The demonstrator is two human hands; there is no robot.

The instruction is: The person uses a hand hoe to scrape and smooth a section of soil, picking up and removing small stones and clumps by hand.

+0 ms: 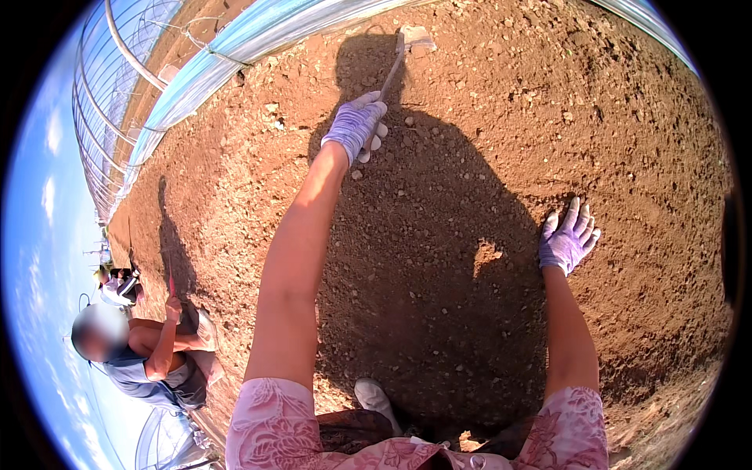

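My left hand (358, 126), in a purple glove with pale fingertips, grips the handle of a small hand hoe (390, 76). The hoe reaches away from me, and its flat metal blade (418, 37) rests on or just over the brown soil (499, 106). Off to the right, my right hand (568, 238) wears a matching glove and holds nothing. Its fingers are spread, with the palm down on the soil or close above it. Between both arms the ground lies in my own shadow.
A person (147, 358) crouches at the left, holding a red-handled tool (171, 282). Another person (117, 288) is farther back. Rolled plastic sheeting (264, 29) edges the bed at the upper left, beside curved greenhouse hoops (126, 47). My shoe (375, 398) stands on the soil.
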